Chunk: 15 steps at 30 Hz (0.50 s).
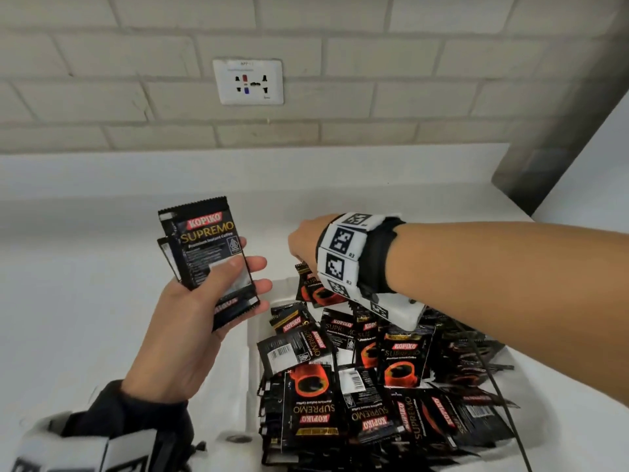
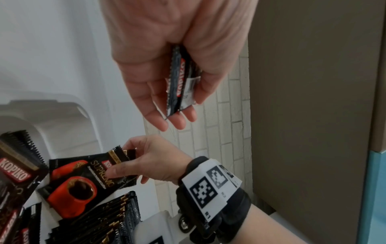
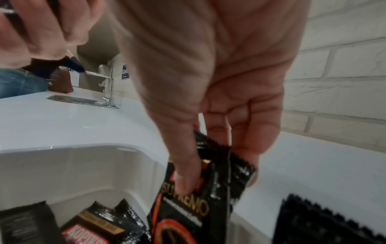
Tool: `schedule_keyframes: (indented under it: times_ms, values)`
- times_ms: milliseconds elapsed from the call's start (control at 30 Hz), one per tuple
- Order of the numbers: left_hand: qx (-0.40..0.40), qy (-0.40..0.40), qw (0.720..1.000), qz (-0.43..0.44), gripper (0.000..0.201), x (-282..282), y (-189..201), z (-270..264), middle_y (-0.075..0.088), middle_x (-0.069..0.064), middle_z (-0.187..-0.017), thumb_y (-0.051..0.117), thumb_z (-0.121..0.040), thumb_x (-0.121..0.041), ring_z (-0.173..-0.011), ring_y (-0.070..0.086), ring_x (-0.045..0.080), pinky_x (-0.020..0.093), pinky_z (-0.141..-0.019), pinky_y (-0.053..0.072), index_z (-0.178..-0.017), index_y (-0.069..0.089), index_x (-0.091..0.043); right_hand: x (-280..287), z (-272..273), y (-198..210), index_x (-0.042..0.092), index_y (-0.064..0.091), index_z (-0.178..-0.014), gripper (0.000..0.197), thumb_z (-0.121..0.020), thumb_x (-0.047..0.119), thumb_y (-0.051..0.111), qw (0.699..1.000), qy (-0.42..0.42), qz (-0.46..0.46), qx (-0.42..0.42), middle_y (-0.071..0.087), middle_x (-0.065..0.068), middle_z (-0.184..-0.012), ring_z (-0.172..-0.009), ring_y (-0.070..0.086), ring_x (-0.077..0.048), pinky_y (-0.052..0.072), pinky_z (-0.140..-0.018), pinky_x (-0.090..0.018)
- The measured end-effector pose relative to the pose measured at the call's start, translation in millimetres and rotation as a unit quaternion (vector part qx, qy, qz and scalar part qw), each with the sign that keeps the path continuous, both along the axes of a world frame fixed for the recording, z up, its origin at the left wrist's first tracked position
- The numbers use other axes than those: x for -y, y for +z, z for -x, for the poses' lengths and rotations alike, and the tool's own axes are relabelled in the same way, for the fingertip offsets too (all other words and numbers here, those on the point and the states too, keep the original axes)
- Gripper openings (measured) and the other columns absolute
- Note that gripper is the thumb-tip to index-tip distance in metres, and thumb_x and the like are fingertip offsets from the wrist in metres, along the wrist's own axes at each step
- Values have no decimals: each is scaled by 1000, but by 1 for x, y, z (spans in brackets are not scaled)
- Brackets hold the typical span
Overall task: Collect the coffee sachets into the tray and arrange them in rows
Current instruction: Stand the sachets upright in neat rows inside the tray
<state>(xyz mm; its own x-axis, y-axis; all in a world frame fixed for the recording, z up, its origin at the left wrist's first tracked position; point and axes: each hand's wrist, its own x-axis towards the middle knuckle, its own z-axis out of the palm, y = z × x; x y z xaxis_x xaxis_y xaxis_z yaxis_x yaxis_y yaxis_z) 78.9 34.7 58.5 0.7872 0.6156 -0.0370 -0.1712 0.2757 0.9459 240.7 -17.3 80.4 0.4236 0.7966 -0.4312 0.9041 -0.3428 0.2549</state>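
A white tray point(image 1: 253, 338) on the counter holds a loose heap of black Kopiko coffee sachets point(image 1: 367, 376). My left hand point(image 1: 218, 294) is raised left of the tray and grips a small stack of sachets point(image 1: 207, 253), thumb across the front; the same stack point(image 2: 180, 82) shows edge-on in the left wrist view. My right hand point(image 1: 303, 243) reaches over the tray's far end and pinches the top edge of one sachet point(image 2: 87, 178) between thumb and fingers point(image 3: 185, 180), its lower part among the heap.
A brick wall with a white socket plate point(image 1: 247, 81) backs the white counter point(image 1: 85, 267). A grey cabinet side point(image 1: 558, 114) stands at the right. A sink with a tap point(image 3: 104, 87) lies further along the counter. A black cable point(image 1: 493, 379) crosses the sachets.
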Motion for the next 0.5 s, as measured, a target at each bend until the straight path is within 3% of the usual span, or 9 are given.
schedule_keyframes:
  times_ms: [167, 233, 300, 367, 433, 500]
  values:
    - [-21, -25, 999, 3, 31, -1, -3, -5, 73, 1, -76, 57, -69, -21, -63, 69, 15, 30, -60, 59, -98, 64, -17, -4, -1, -5, 11, 50, -71, 21, -89, 20, 56, 1000, 13, 15, 9, 38, 2, -59, -49, 43, -12, 25, -39, -21]
    - [-25, -34, 999, 9, 31, -1, -3, -7, 73, 2, -75, 57, -68, -21, -61, 69, 16, 29, -58, 59, -98, 63, -16, -2, -1, -4, 7, 62, -90, 16, -91, 20, 53, 1000, 16, 10, 8, 36, 2, -59, -54, 49, -11, 23, -38, -20]
    - [-32, -40, 999, 10, 30, -1, -4, -9, 73, 3, -75, 57, -68, -21, -61, 69, 17, 30, -57, 59, -97, 64, -16, 0, -3, -3, 2, 62, -107, 25, -92, 20, 52, 1000, 14, 10, 8, 34, 2, -58, -48, 40, -10, 23, -37, -18]
    - [-39, -48, 998, 11, 28, -1, -5, -11, 73, 4, -76, 58, -69, -21, -62, 69, 18, 30, -56, 59, -96, 64, -15, -2, -5, 1, 4, 60, -92, 18, -94, 19, 50, 1000, 9, 7, 4, 34, 1, -59, -46, 33, -10, 24, -34, -18]
    - [-51, -52, 997, 23, 18, -2, -7, -12, 73, 5, -76, 58, -76, -17, -61, 70, 18, 30, -56, 59, -93, 63, -13, -4, -10, 4, 9, 41, -65, 32, -96, 16, 45, 1000, -15, 12, -7, 33, 0, -61, -49, 31, -9, 28, -27, -16]
    - [-61, -52, 996, 48, 12, -2, -10, -14, 74, 7, -79, 50, -88, -13, -61, 70, 20, 32, -57, 58, -92, 61, -9, -4, -16, 5, 9, 41, -65, 32, -96, 14, 44, 999, -33, 3, -30, 40, -5, -66, -50, 30, -9, 32, -29, -11]
